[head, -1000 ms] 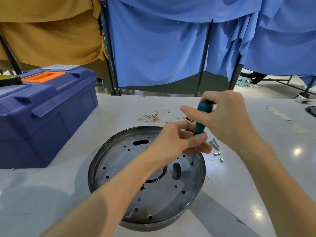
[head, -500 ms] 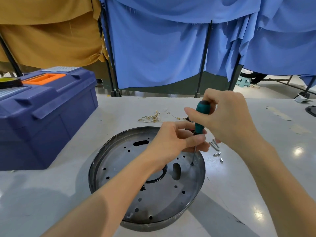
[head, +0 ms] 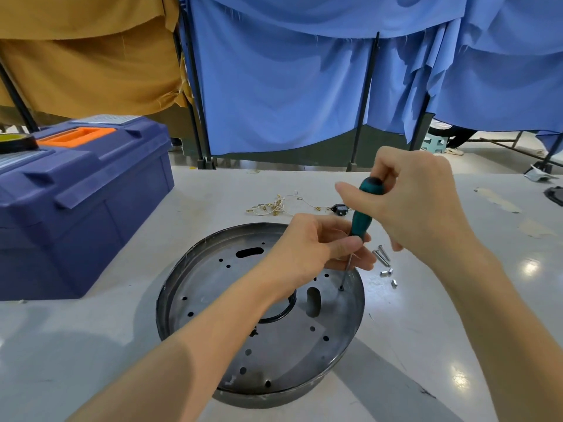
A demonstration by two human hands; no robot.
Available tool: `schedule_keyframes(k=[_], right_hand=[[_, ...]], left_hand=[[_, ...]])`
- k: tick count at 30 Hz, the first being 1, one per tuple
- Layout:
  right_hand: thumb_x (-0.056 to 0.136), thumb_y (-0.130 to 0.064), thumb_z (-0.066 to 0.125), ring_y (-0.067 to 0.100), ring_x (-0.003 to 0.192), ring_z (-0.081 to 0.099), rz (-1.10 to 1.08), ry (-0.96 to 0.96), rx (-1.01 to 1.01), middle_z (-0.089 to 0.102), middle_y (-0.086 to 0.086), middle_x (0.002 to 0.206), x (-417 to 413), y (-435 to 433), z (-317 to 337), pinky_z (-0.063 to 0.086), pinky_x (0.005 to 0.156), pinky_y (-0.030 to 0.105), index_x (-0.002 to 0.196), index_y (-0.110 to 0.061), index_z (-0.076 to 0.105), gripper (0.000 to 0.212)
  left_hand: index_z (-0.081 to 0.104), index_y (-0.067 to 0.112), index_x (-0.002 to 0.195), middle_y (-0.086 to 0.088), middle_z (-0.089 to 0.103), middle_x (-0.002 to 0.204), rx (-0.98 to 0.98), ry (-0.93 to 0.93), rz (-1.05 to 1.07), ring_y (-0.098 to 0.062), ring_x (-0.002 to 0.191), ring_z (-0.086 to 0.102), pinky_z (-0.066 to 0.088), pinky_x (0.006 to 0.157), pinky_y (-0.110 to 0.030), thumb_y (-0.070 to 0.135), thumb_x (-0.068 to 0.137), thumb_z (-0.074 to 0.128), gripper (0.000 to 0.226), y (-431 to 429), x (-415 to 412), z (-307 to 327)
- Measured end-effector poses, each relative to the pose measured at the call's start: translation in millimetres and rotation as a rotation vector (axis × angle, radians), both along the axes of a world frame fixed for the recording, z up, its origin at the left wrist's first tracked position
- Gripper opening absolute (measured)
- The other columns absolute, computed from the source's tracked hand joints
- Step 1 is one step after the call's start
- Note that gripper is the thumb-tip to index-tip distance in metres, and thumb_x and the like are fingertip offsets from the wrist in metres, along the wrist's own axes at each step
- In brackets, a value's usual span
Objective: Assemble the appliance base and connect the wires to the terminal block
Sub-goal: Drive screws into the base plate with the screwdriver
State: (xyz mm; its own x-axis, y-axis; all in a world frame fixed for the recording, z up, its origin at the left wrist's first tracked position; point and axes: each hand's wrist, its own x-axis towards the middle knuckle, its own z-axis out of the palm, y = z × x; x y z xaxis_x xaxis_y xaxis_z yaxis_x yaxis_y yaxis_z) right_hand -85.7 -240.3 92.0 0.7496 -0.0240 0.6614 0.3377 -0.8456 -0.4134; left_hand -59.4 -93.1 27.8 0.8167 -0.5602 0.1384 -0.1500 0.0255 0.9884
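While the round metal base lay flat on the table, the right hand gripped the handle of the teal screwdriver and the left hand pinched its lower end, the tip standing in a hole near the base's right rim.

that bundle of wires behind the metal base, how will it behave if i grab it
The wire bundle looks thin and loosely curled, so it would probably flop rather than hold shape. Its strands lie tangled, so lifting one likely drags the rest. It seems light, so a nudge may slide it across the glossy table.
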Motion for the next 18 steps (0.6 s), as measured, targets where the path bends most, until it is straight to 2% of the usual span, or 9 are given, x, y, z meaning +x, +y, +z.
schedule_keyframes(k=[2,4,6,8,10,12,16,18], right_hand=[[0.076,-0.061,0.064,0.021,0.052,0.054,-0.028,-0.013,-0.053,0.052,0.002,0.055,-4.0,0.1,3.8,0.053,0.061,0.043,0.063,-0.013,0.049,0.052],[0.076,-0.063,0.064,0.013,0.052,0.061,0.111,0.07,0.016,0.064,-0.002,0.067,-7.4,-3.5,9.9,0.053,0.057,0.033,0.073,-0.018,0.063,0.044],[0.082,-0.043,0.07,0.009,0.051,0.065,0.291,0.147,0.115,0.07,-0.006,0.079,-8.3,-6.1,12.1,0.05,0.053,0.019,0.087,-0.021,0.071,0.022],[0.086,-0.025,0.072,0.012,0.044,0.065,0.357,0.137,0.155,0.068,-0.006,0.072,-6.2,-5.2,7.5,0.047,0.047,0.014,0.084,-0.015,0.071,0.01],[0.084,-0.03,0.074,0.014,0.043,0.063,0.282,0.078,0.159,0.065,-0.003,0.064,-1.3,-2.6,2.7,0.05,0.049,0.019,0.079,-0.011,0.069,0.021],[0.08,-0.04,0.076,0.015,0.049,0.06,0.172,0.024,0.123,0.06,-0.002,0.062,1.8,1.7,-0.2,0.048,0.051,0.026,0.074,-0.01,0.063,0.033],[0.078,-0.062,0.066,0.023,0.056,0.044,-0.025,-0.062,0.009,0.045,0.001,0.056,5.0,10.8,-8.1,0.041,0.055,0.036,0.068,-0.007,0.047,0.059],[0.076,-0.069,0.059,0.022,0.056,0.05,0.032,0.0,0.009,0.051,0.003,0.058,4.4,10.5,-6.4,0.047,0.056,0.039,0.069,-0.008,0.05,0.062]], left_hand=[[0.066,0.002,0.115,-0.012,0.076,0.095,0.027,-0.009,-0.016,-0.024,0.093,0.073,0.056,0.091,-0.036,0.006,0.099,0.05,0.023,-0.5,0.9,0.0],[0.066,0.002,0.116,-0.011,0.076,0.095,0.023,0.0,-0.027,-0.023,0.094,0.073,0.057,0.088,-0.031,0.005,0.101,0.047,0.025,1.4,0.6,0.1],[0.066,0.002,0.116,-0.011,0.075,0.098,0.005,0.016,-0.042,-0.023,0.096,0.072,0.057,0.085,-0.028,0.007,0.102,0.045,0.026,4.7,0.3,0.2],[0.065,0.006,0.117,-0.011,0.075,0.102,-0.002,0.028,-0.053,-0.023,0.1,0.072,0.056,0.09,-0.032,0.01,0.103,0.045,0.025,6.8,0.6,0.3],[0.064,0.008,0.117,-0.012,0.075,0.104,-0.026,0.039,-0.055,-0.025,0.1,0.071,0.055,0.094,-0.037,0.014,0.099,0.054,0.022,6.2,0.5,0.4],[0.064,0.008,0.116,-0.012,0.075,0.101,-0.037,0.038,-0.038,-0.026,0.097,0.072,0.056,0.091,-0.035,0.016,0.094,0.063,0.024,4.2,0.0,-0.1],[0.065,0.007,0.116,-0.011,0.076,0.098,0.013,0.02,-0.034,-0.022,0.096,0.073,0.056,0.09,-0.03,0.018,0.098,0.055,0.024,1.2,1.8,-0.4],[0.065,0.004,0.117,-0.013,0.075,0.099,-0.003,0.039,-0.046,-0.024,0.098,0.072,0.056,0.091,-0.032,0.017,0.1,0.051,0.025,3.5,2.3,-0.6]])
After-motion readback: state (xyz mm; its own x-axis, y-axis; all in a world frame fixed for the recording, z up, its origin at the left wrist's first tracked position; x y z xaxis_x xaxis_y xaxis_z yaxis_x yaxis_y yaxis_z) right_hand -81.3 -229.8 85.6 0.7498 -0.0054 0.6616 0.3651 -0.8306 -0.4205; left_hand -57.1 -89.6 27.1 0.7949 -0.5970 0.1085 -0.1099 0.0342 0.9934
